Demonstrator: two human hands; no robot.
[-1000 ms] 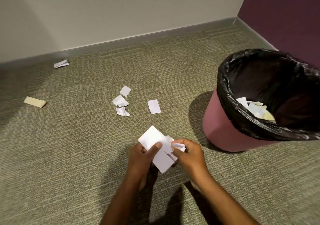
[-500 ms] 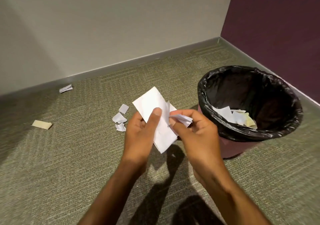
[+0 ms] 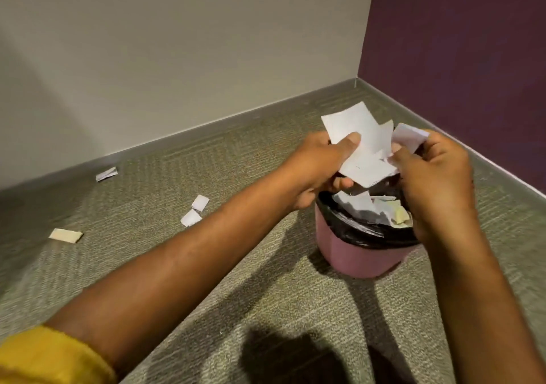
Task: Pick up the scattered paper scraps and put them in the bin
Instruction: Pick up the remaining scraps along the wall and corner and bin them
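A stack of white paper scraps (image 3: 362, 147) is pinched in the left hand (image 3: 317, 165), with the thumb laid across the front of the sheets and the fingers curled behind them. A smaller crumpled scrap (image 3: 409, 138) is gripped in the right hand (image 3: 434, 182), whose fingers are curled round it; this scrap touches the right edge of the stack. Both hands and what they hold are raised directly above the open mouth of the bin (image 3: 363, 258), a round pink one lined with a black bag (image 3: 363, 236) that is folded over its rim. Inside the bin more scraps (image 3: 369, 206) can be seen, mostly white with a pale yellow one among them, and they are piled up near the rim. The bin is set on the carpet (image 3: 266, 295) close to the corner where a pale wall (image 3: 177, 58) meets a dark purple wall (image 3: 458, 58). Four scraps are left lying on the carpet, all well to the left of the bin. A pair of small white scraps (image 3: 191, 217) lies side by side, partly hidden at the lower edge by the left forearm. A folded white scrap (image 3: 106, 174) lies just beside the skirting board (image 3: 206, 129). A cream-coloured scrap (image 3: 65, 235) lies flat further left. A yellow sleeve (image 3: 44, 357) is pushed up on the left arm at the lower left corner.
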